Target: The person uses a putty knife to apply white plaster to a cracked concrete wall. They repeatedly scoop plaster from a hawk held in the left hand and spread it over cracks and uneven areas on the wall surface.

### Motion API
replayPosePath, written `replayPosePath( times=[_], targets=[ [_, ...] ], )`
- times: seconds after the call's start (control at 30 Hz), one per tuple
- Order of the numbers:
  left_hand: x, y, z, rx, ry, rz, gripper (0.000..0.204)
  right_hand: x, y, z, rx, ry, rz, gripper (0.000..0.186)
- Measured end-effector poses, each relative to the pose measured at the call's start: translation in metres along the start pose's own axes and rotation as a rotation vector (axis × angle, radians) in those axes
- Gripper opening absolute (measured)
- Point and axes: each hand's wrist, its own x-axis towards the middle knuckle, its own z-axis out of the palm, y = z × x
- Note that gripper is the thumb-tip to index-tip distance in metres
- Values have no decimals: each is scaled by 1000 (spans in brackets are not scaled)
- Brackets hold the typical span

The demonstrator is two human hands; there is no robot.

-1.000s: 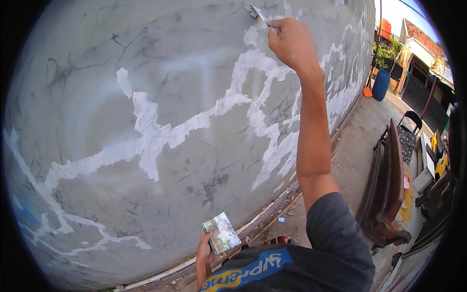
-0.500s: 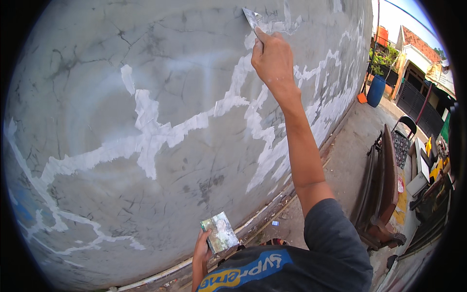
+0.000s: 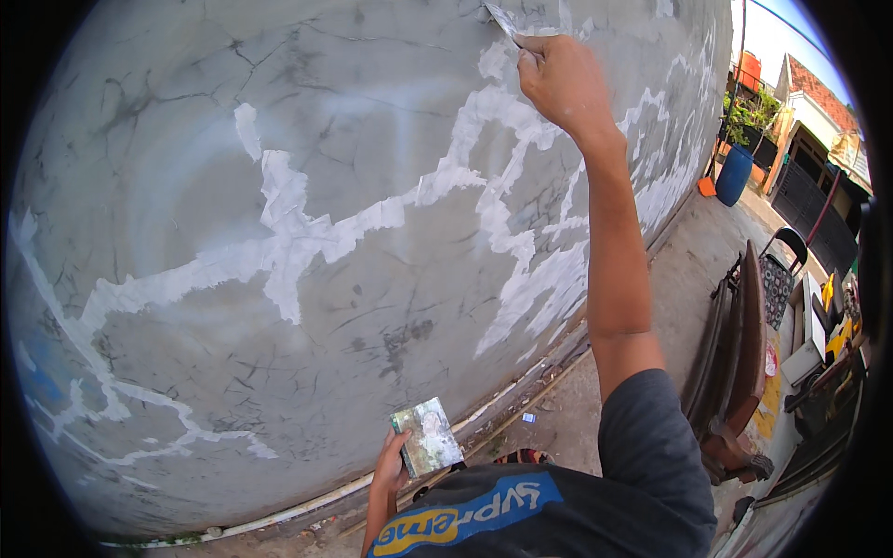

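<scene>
My right hand [image 3: 566, 82] is raised high on a grey plastered wall [image 3: 372, 298], closed round the handle of a putty knife [image 3: 502, 20]. The knife's metal blade lies at the wall near the top of the view, by a patch of white filler [image 3: 498, 60]. Low down by my body, my left hand [image 3: 393, 460] grips a flat, square board [image 3: 428, 437] smeared with white and greenish filler, thumb on its top. Jagged white filler strips [image 3: 279, 256] follow cracks across the wall.
A brown wooden bench [image 3: 739, 344] stands to the right, beside a patterned chair [image 3: 777, 288] and piled objects. Farther off is a blue barrel [image 3: 734, 175] near green plants [image 3: 752, 116]. A pipe [image 3: 307, 510] runs along the wall's foot.
My right hand and the putty knife have moved slightly up and right, with the blade tilted more sideways. The view has shifted a little. My left hand still holds the board low.
</scene>
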Motion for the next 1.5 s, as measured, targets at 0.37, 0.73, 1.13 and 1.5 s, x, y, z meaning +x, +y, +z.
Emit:
replayPosePath(
  times=[0.37, 0.73, 1.13, 1.5],
  targets=[
    [3, 4, 8, 18, -13, -16, 44, 0, 0, 13, 42, 190, -94, 32],
    [5, 5, 14, 34, -46, -43, 47, -17, -3, -12, 102, -12, -136, 35],
    [8, 6, 21, 7, -70, -39, 48, 21, 2, -22, -26, -115, -33, 36],
    [17, 7, 30, 16, -134, -73, 47, -8, -5, -33, 157, -170, 10, 33]
  ],
)
